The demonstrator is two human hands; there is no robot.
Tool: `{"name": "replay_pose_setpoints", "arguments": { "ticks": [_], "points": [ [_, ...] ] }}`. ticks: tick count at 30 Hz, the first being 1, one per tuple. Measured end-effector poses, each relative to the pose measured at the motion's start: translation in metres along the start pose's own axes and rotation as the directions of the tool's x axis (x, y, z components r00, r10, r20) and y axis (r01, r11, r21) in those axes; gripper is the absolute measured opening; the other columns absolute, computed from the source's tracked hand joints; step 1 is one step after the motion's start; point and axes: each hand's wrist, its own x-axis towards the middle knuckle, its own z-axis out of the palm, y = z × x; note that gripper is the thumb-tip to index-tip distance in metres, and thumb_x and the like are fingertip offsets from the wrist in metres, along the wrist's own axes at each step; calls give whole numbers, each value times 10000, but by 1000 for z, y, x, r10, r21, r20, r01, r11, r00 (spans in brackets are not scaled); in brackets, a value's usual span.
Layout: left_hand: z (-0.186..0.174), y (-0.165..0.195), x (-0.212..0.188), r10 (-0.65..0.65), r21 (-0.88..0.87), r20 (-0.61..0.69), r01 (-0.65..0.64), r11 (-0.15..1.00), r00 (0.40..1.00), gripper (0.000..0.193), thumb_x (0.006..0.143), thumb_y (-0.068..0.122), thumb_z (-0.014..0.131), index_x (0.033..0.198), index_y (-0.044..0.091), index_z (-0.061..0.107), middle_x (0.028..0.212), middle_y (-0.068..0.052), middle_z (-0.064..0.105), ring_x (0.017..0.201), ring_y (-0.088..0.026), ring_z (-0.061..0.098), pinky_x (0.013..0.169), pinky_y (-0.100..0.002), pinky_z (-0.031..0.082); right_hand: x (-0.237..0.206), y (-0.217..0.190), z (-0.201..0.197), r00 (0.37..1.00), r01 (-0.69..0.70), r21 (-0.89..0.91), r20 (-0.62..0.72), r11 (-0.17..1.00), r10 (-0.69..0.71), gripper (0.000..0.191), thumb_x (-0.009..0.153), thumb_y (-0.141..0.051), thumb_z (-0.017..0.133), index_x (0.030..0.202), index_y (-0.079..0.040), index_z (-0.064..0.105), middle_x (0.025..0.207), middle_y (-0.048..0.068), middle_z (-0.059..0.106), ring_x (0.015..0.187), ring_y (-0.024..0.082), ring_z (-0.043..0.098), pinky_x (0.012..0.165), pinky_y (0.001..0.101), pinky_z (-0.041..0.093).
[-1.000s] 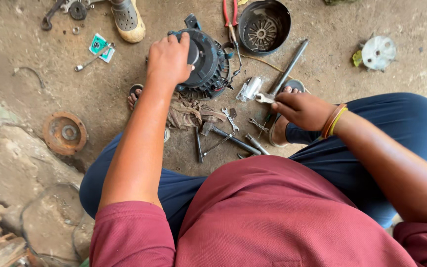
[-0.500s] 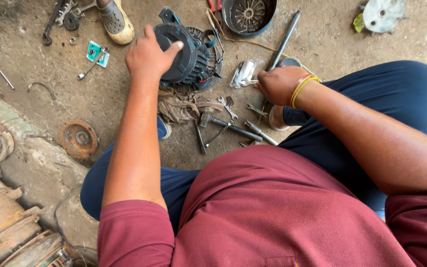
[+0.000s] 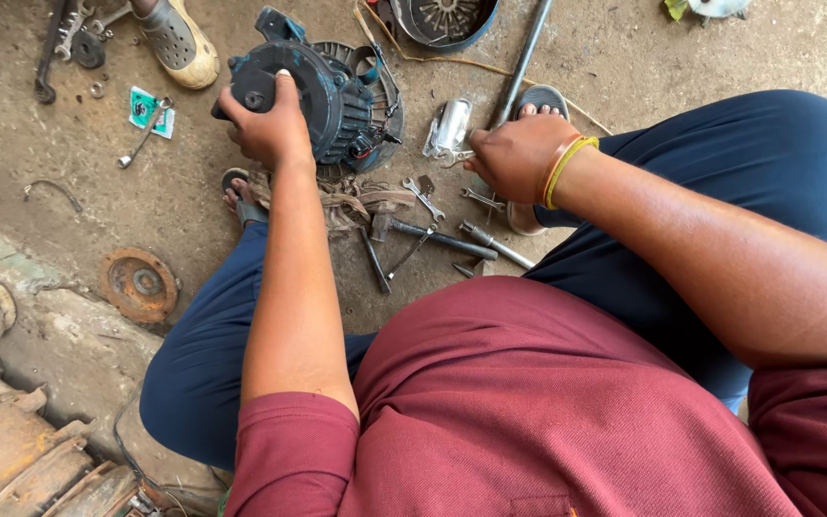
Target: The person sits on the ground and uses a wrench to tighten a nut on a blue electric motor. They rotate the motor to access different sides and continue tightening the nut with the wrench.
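My left hand (image 3: 265,124) grips the rounded end of a dark blue motor housing (image 3: 337,91), which lies on the dirt floor with its finned rim facing right. My right hand (image 3: 519,158), with yellow and orange bangles at the wrist, is closed near my sandalled foot. The head of a small spanner (image 3: 457,155) sticks out of its fingers, next to a shiny metal part (image 3: 447,123). I am squatting, with blue trousers and a maroon shirt filling the lower view.
Spanners (image 3: 423,191), a hammer (image 3: 433,236) and a rag (image 3: 356,201) lie between my feet. A long steel rod (image 3: 521,57) and a round fan cover (image 3: 442,19) sit beyond. Another person's beige clog (image 3: 174,43), a rusty disc (image 3: 139,284) and rusty motor parts (image 3: 11,450) are at left.
The view has shifted so the motor and tools sit higher in frame. My left hand stays on the housing, now gripping its left end. My right hand has drawn closer to the shiny part.
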Motion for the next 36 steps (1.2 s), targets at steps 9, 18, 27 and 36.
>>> {"name": "replay_pose_setpoints", "arguments": {
  "ticks": [9, 18, 27, 36],
  "points": [
    [-7, -2, 54, 128, -220, 158, -91, 971, 979, 841, 730, 434, 885, 1432, 233, 466, 1309, -210, 581, 1194, -364, 654, 962, -448, 562, 25, 19, 118, 808, -194, -198, -587, 961, 42, 543, 1030, -684, 441, 1059, -197, 680, 1330, 443, 561, 1165, 665, 532, 1055, 723, 355],
    [-27, -48, 18, 520, -316, 126, -463, 828, 845, 721, 830, 286, 939, 1364, 129, 480, 1277, -183, 623, 1125, -310, 678, 944, -414, 564, 17, 17, 103, 920, -189, -119, -368, 975, 133, 677, 1055, -682, 406, 1220, -84, 677, 1397, 450, 515, 1276, 660, 477, 1126, 734, 327],
    [-63, -9, 61, 679, -315, 500, -617, 721, 538, 608, 814, 220, 919, 1285, 148, 543, 1156, -84, 684, 1058, -225, 694, 920, -364, 567, 10, 2, 92, 900, -196, -135, -419, 971, 123, 485, 984, -681, 436, 1059, -297, 722, 1418, 489, 444, 1333, 688, 374, 1098, 745, 261],
    [-40, -27, 37, 643, -36, 144, -645, 763, 752, 995, 814, 417, 977, 1464, -23, 366, 1404, -356, 449, 1284, -510, 461, 1035, -535, 409, 19, 1, 97, 834, -226, -52, -527, 973, 166, 510, 1001, -690, 430, 1118, -280, 710, 1477, 513, 382, 1367, 711, 307, 1141, 741, 212]
  ]
}}
